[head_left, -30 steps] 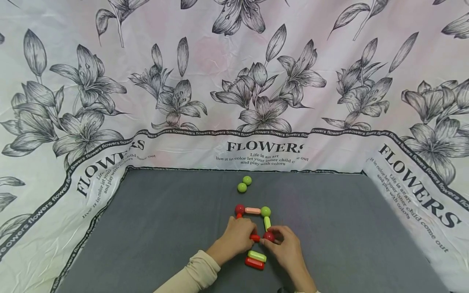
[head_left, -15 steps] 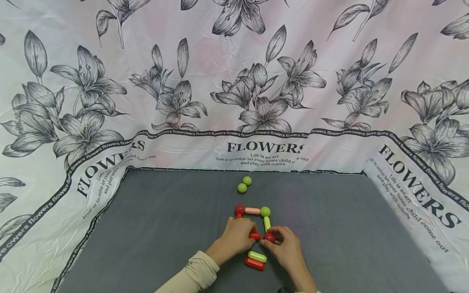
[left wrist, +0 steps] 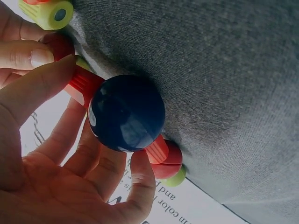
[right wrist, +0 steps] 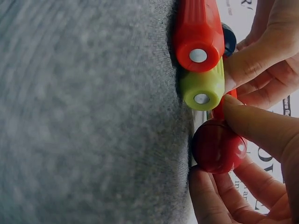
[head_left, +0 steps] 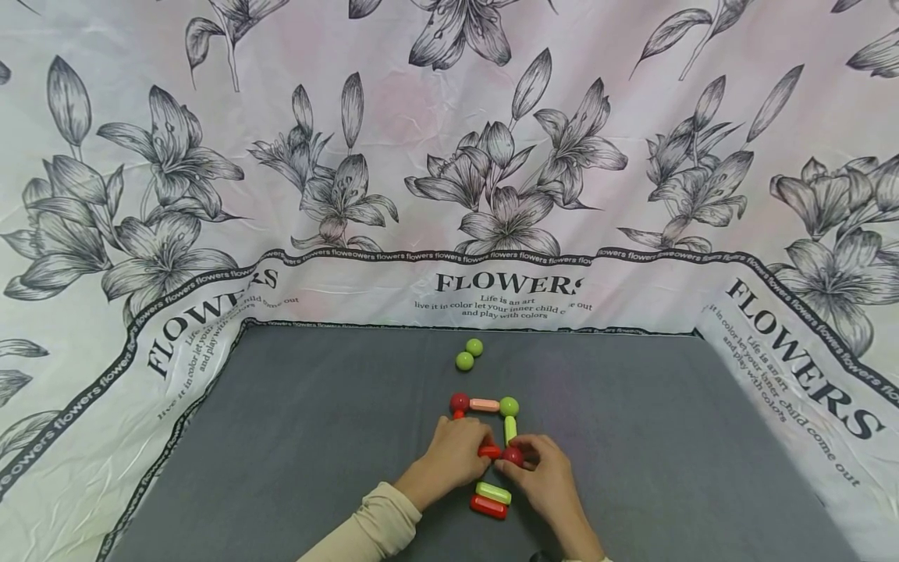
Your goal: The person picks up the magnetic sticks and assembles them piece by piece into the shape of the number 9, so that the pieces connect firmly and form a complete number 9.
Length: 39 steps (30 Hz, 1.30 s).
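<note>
My left hand (head_left: 456,451) pinches a red magnetic rod (head_left: 488,452) between thumb and fingers. In the left wrist view, one end of this rod meets a dark blue ball (left wrist: 127,113), which the hand hides in the head view. My right hand (head_left: 553,478) pinches a dark red ball (right wrist: 218,146) at the rod's other end; rod and ball appear to touch. A yellow-green rod (head_left: 510,430) runs from that ball to a green ball (head_left: 509,407). Beyond it, a peach rod (head_left: 485,405) leads to another dark red ball (head_left: 460,402), with a red rod (head_left: 459,414) partly hidden below.
Just in front of the hands, a loose yellow-green rod (head_left: 494,492) and a red rod (head_left: 488,506) lie side by side. Two green balls (head_left: 465,361) sit farther back on the grey cloth (head_left: 632,437). A flower-printed sheet (head_left: 506,289) rises behind.
The right hand has shifted the dark red ball slightly left, so its gap to the held red rod has closed. The attached yellow-green rod has swung more upright. The left hand has barely moved.
</note>
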Available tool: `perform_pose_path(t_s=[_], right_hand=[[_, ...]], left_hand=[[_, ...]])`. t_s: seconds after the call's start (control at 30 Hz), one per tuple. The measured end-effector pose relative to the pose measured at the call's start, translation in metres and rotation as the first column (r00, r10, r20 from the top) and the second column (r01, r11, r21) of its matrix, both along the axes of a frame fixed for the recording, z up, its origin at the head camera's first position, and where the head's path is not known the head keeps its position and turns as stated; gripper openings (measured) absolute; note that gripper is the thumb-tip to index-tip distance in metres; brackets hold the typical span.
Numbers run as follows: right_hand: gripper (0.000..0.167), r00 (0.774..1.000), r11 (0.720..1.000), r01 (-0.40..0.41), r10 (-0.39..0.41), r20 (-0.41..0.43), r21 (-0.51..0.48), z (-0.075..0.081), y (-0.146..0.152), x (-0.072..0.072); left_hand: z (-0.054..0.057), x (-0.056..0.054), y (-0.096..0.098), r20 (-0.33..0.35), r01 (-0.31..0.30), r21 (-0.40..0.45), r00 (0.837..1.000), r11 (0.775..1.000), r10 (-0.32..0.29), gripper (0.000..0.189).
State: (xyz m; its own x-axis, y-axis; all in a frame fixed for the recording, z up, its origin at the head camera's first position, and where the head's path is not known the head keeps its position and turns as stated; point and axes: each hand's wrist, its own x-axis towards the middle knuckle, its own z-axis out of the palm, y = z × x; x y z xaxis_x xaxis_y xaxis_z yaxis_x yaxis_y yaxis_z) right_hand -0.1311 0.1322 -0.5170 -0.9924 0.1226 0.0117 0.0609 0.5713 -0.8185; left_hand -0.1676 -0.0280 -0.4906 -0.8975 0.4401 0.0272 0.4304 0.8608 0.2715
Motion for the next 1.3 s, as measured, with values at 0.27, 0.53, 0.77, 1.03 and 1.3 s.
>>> perform_pose_path(t_s=[0.27,0.53,0.77,1.03,1.3], right_hand=[[0.036,1.000,1.000,-0.011,0.011,-0.014,-0.006,-0.0014,-0.0013,0.0002],[0.034,1.000,1.000,0.000,0.000,0.000,0.014,-0.0019,-0.0013,-0.0014],[0.033,0.999,0.999,0.017,-0.016,-0.037,0.029,-0.0016,-0.0021,-0.0029],[0.033,0.999,0.999,0.013,-0.011,-0.049,0.031,-0.0024,-0.0025,-0.0034],[0.030,0.999,1.000,0.006,-0.005,-0.047,0.028,-0.0034,-0.0013,-0.0040]], left_hand=[[-0.0006,-0.0004,-0.0009,-0.020,0.001,0.020,1.000,1.000,-0.001,0.006],[-0.0009,-0.0008,-0.0003,-0.019,-0.002,0.016,1.000,1.000,0.002,0.009],[-0.0014,-0.0014,0.0000,-0.005,0.013,-0.010,1.000,1.000,-0.013,0.011],[-0.0014,-0.0014,-0.0012,0.004,0.021,0.003,1.000,1.000,-0.021,0.012],[-0.0033,-0.0016,-0.0013,0.019,0.011,0.018,1.000,1.000,-0.011,0.011]])
